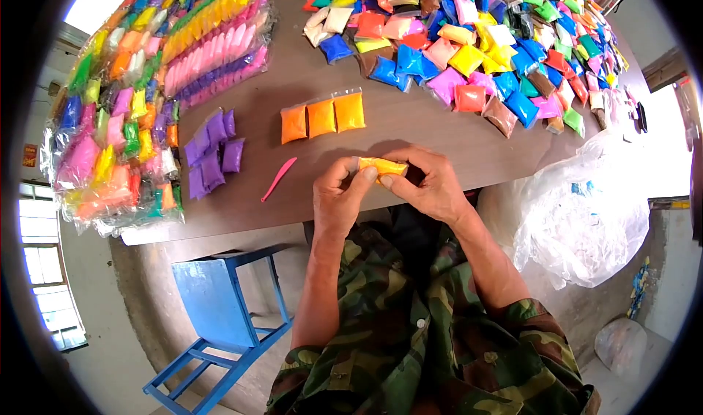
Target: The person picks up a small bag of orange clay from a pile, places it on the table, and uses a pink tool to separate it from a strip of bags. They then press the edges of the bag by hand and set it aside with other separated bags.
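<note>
Between my two hands, near the table's front edge, is a small yellow-orange packet [383,167]. My left hand [346,188] pinches its left end, and my right hand [427,184] grips its right end. Just beyond them, three orange packets [321,118] lie side by side in a joined strip. A pink plastic knife [279,179] rests on the table left of my left hand. Farther left sits a cluster of purple packets [213,153].
A large heap of many-coloured packets [469,56] covers the back right of the brown table [293,71]. Clear bags of packets [124,122] are stacked at left. A translucent plastic bag [578,217] hangs at right. A blue chair [220,298] stands below the table.
</note>
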Motion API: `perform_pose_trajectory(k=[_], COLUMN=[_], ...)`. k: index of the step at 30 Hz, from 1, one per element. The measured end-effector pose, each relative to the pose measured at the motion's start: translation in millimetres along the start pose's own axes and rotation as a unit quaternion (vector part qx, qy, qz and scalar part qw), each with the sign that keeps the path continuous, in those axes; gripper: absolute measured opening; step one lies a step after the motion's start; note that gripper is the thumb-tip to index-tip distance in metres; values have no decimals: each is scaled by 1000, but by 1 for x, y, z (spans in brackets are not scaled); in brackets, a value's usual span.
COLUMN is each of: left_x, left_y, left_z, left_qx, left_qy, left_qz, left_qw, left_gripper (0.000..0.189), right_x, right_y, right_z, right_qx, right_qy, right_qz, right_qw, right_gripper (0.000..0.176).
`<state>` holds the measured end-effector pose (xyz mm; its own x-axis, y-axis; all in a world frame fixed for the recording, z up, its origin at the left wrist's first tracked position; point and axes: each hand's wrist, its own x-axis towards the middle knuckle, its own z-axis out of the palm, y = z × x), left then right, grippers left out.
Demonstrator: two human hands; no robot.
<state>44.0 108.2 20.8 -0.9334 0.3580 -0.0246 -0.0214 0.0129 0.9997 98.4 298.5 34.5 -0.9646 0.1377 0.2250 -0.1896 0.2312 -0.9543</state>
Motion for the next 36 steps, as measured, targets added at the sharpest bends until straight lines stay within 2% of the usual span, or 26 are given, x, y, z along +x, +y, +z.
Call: perform_pose_trajectory(k=[5,13,16,18,22,24,28,30,36], left_x=[0,1,1,0,-1,-1,0,0,0], left_y=[-2,12,4,3,-1,-1,14,13,4], left_z=[0,0,2,3,1,-2,2,1,1], left_qx=[-11,7,9,11,-5,7,8,-2,19], left_qy=[2,-37,-14,-6,1,-6,-11,-16,-20], left_qz=[16,-13,15,9,-1,0,-11,-15,1], left_qw=[1000,999,1000,1000,1000,1000,1000,1000,1000], left_gripper=[19,22,22,21,20,21,26,27,24], right_x=[-1,-2,1,2,2,1,-2,-3,-4], right_y=[11,14,9,8,11,6,15,18,11], right_z=[0,1,0,1,2,0,-1,0,-2], right_qx=[23,47,10,-35,-41,-43,-13,41,14], right_qy=[-8,8,-2,-8,-9,-14,-17,-7,-10], right_qz=[6,0,-10,-28,-45,-21,-32,-6,25], right_qw=[1000,999,1000,999,998,999,999,999,1000], right_gripper=[22,22,25,27,28,29,28,27,27])
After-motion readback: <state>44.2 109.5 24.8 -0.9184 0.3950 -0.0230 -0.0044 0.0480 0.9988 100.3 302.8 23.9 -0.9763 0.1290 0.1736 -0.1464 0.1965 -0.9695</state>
